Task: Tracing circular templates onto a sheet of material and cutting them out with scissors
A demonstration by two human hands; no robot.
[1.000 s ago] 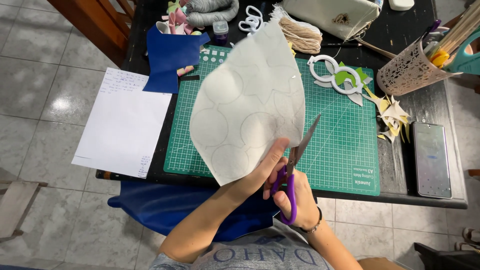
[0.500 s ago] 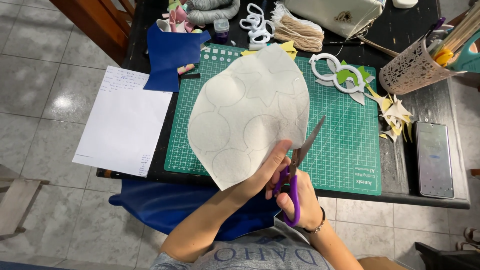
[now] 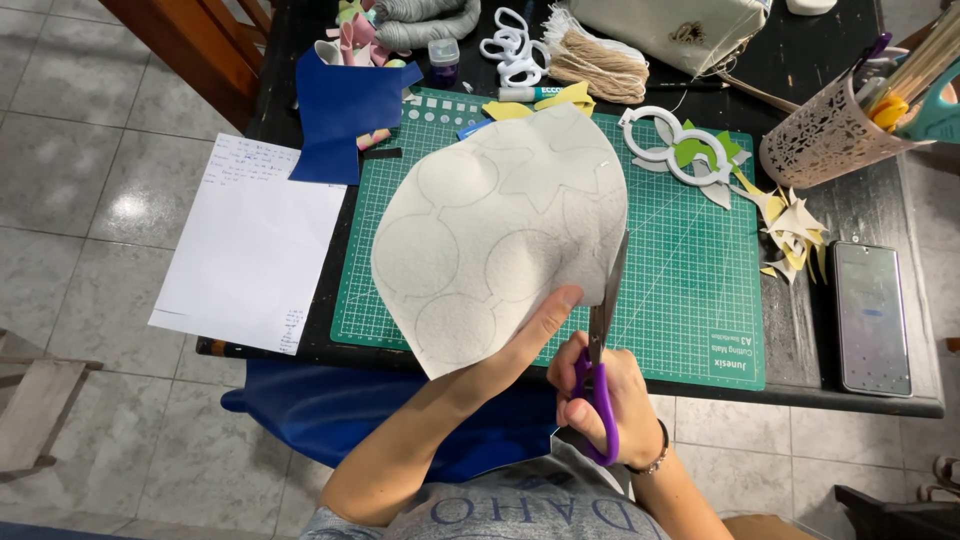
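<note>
Lower centre: right hand (image 3: 610, 395) closed through the purple scissors (image 3: 600, 370), blades parted and biting the right edge of the grey felt sheet (image 3: 500, 230). Left hand (image 3: 520, 345) pinches the sheet's lower edge, thumb on top, lifting it off the green cutting mat (image 3: 690, 270) so the traced outlines face up. Mid-frame left: white paper (image 3: 250, 250) overhangs the bench (image 3: 880, 400). Right: phone (image 3: 872, 315). Upper right: perforated pen cup (image 3: 825, 140).
</note>
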